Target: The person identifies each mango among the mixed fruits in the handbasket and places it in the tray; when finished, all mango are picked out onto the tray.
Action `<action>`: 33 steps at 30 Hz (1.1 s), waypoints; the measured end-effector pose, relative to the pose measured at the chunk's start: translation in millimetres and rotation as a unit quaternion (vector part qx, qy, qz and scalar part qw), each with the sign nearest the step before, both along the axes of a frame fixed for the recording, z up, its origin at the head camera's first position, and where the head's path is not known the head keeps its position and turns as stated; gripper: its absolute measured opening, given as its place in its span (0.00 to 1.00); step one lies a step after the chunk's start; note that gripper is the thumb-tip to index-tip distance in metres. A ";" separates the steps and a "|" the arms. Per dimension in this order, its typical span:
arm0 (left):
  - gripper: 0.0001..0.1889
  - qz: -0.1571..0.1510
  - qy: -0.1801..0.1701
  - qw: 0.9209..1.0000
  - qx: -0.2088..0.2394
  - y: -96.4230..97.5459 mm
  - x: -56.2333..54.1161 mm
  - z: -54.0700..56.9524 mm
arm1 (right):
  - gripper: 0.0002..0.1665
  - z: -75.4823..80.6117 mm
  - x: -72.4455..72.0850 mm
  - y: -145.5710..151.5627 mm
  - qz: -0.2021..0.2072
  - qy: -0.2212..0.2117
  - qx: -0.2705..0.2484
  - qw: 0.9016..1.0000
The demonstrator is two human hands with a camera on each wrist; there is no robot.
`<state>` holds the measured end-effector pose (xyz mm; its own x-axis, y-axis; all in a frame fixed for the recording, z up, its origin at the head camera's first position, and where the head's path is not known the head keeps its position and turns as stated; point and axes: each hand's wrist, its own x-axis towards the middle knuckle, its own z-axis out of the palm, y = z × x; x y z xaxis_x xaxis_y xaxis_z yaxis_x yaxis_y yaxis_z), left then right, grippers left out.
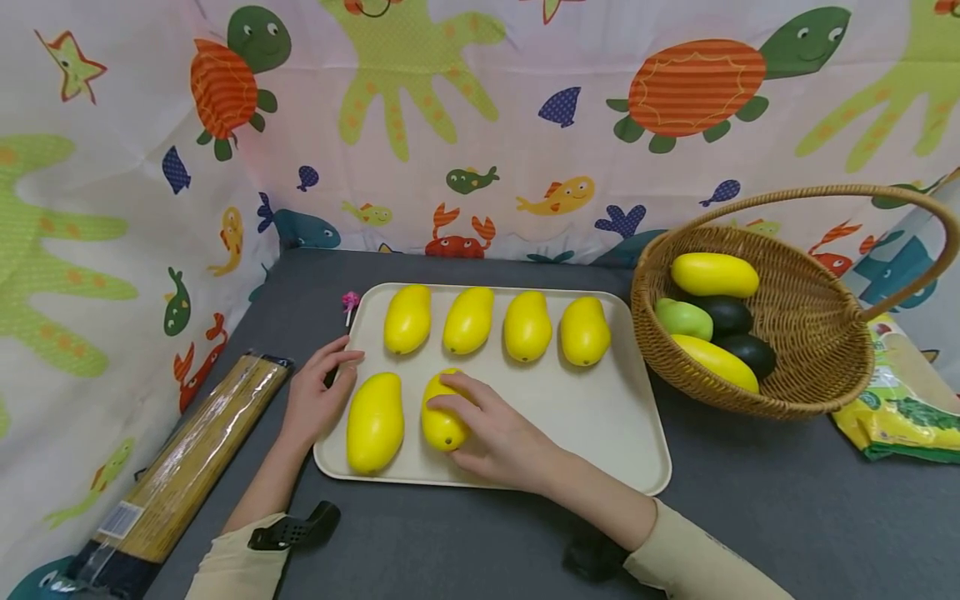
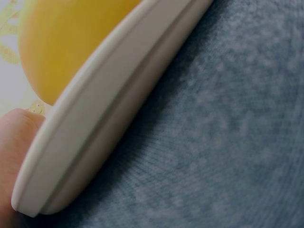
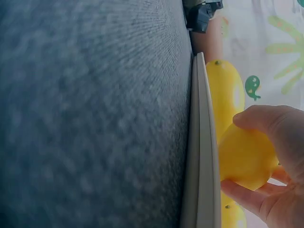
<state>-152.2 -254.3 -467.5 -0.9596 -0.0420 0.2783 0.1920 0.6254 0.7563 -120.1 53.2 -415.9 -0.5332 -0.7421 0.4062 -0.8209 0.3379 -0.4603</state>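
My right hand [image 1: 498, 429] grips a yellow mango [image 1: 442, 421] at the front of the cream tray [image 1: 570, 433]. In the right wrist view, the thumb and fingers are curled around this mango [image 3: 247, 156]. To its left lies another mango [image 1: 375, 423]. Several more mangoes stand in a row along the tray's back, one of them the leftmost mango [image 1: 407, 319]. At the tray's left edge rests my left hand [image 1: 322, 396], its fingers loosely bent over the rim and holding no fruit. Only part of that hand shows in the left wrist view, beside the tray rim [image 2: 90, 109].
Right of the tray, a wicker basket [image 1: 817, 333] holds yellow, green and dark fruit or vegetables. A yellow-green packet [image 1: 907, 400] lies behind it. A long wrapped bundle of thin sticks [image 1: 202, 450] lies at left. A small pink-topped item [image 1: 350, 302] sits by the tray's back-left corner.
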 end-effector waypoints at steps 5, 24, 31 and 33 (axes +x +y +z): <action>0.14 0.002 0.000 1.000 0.000 0.3 0.7 1.2 | 0.37 -1.3 0.1 -2.4 0.005 0.009 0.016 1.000; 0.13 0.004 0.008 1.000 -0.003 1.6 0.9 2.0 | 0.39 -3.4 15.4 6.7 0.028 0.012 0.025 0.999; 0.14 0.002 0.005 1.000 -0.005 1.9 1.5 2.6 | 0.38 -4.7 16.7 7.7 0.020 0.037 0.021 0.999; 0.14 0.003 0.004 1.000 -0.005 1.8 1.4 2.5 | 0.38 -5.1 16.1 7.4 0.020 0.042 0.019 0.999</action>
<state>-150.8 -252.5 -465.0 -0.9568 -0.0446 0.2872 0.1953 0.6333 0.7488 -104.0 60.6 -421.0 -0.4678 -0.7779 0.4197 -0.8694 0.3193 -0.3772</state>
